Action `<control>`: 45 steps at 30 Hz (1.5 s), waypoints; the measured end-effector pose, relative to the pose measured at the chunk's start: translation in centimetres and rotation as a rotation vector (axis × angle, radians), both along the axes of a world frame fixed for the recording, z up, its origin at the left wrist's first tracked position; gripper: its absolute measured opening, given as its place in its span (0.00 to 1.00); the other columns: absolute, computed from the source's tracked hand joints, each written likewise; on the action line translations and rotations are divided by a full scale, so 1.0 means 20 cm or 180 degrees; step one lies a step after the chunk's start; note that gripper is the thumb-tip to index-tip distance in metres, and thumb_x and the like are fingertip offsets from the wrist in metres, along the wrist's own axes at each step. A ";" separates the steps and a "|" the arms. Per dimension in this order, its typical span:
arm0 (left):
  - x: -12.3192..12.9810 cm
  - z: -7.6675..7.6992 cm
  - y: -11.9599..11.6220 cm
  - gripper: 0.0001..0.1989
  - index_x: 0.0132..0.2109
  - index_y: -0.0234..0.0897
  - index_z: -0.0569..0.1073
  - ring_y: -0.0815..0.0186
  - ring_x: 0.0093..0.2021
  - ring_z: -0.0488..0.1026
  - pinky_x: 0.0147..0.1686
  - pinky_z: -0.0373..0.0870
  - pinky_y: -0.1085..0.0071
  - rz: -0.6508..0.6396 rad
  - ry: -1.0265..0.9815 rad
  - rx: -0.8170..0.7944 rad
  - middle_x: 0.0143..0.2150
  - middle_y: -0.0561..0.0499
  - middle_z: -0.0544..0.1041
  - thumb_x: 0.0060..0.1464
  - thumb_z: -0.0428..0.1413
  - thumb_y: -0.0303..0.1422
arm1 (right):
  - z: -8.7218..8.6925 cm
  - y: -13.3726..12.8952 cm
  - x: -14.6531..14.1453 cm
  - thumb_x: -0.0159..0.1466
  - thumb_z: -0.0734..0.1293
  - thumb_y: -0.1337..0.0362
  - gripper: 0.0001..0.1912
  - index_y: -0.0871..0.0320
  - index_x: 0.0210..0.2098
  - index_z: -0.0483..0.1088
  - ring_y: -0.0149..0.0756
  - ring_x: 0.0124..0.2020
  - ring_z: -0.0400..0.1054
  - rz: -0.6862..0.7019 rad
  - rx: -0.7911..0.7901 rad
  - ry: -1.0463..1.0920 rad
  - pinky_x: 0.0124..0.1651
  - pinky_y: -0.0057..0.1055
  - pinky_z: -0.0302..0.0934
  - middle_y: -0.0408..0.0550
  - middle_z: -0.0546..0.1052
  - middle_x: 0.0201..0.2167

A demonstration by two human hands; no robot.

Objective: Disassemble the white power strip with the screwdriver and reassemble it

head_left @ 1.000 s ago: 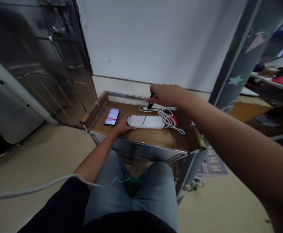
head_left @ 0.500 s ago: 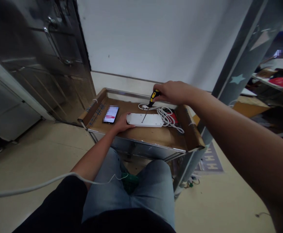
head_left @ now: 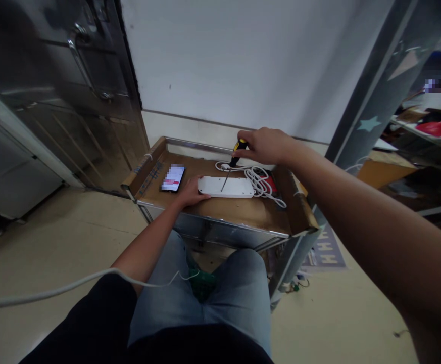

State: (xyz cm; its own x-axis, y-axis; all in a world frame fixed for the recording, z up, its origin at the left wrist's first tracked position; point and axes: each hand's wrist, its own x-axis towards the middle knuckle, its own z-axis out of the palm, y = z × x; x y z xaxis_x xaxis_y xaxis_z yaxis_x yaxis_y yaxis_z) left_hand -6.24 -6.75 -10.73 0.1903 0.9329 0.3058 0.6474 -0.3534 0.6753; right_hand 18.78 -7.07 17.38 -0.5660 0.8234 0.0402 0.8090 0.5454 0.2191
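Observation:
A white power strip (head_left: 239, 187) lies face down on a cardboard-lined stand, small screw holes showing on its upper side. My left hand (head_left: 191, 192) grips its left end, thumb along the near edge and fingers at the far side. In my right hand (head_left: 261, 145) is a black and yellow screwdriver (head_left: 238, 151), held by the handle and tilted. Its thin shaft reaches down to a hole near the middle of the strip. The strip's white cord (head_left: 263, 184) is coiled at its right end.
A phone (head_left: 173, 178) with a lit screen lies left of the strip. Something red (head_left: 270, 183) is partly under the cord. The stand's cardboard lining (head_left: 235, 215) has raised sides. A metal post (head_left: 351, 136) stands at the right, and a white cable (head_left: 72, 286) crosses my left arm.
The screwdriver handle and my right hand have shifted slightly, with the fingers placed differently on the handle. The tip stays at the same spot; my left hand and the strip are still.

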 end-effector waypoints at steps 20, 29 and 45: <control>-0.02 -0.03 0.03 0.49 0.69 0.35 0.65 0.41 0.71 0.65 0.73 0.59 0.44 -0.0035 -0.0086 0.0076 0.69 0.35 0.70 0.43 0.74 0.44 | -0.06 -0.11 -0.04 0.73 0.58 0.41 0.29 0.58 0.56 0.72 0.52 0.43 0.74 -0.0311 0.0390 0.0290 0.42 0.38 0.56 0.61 0.82 0.44; -0.02 0.00 0.01 0.49 0.69 0.35 0.64 0.41 0.71 0.66 0.73 0.59 0.43 -0.0008 -0.0078 0.0044 0.70 0.33 0.69 0.44 0.73 0.45 | -0.06 -0.14 -0.06 0.74 0.53 0.39 0.33 0.59 0.56 0.71 0.52 0.45 0.75 -0.0419 0.0423 0.0330 0.47 0.40 0.58 0.64 0.82 0.44; -0.02 0.03 0.00 0.51 0.68 0.34 0.65 0.42 0.70 0.67 0.72 0.61 0.43 0.0079 -0.0104 -0.0083 0.69 0.33 0.70 0.39 0.76 0.44 | -0.08 -0.14 -0.08 0.72 0.57 0.40 0.31 0.60 0.52 0.74 0.51 0.42 0.74 -0.0614 0.0332 0.0591 0.43 0.40 0.60 0.65 0.81 0.43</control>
State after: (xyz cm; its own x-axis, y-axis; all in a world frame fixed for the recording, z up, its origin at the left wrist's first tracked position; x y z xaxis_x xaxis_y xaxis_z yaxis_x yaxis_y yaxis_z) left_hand -6.57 -6.76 -10.15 0.1574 0.9450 0.2868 0.6332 -0.3195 0.7050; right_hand 17.28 -9.85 15.81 -0.3742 0.9012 0.2188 0.9272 0.3597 0.1042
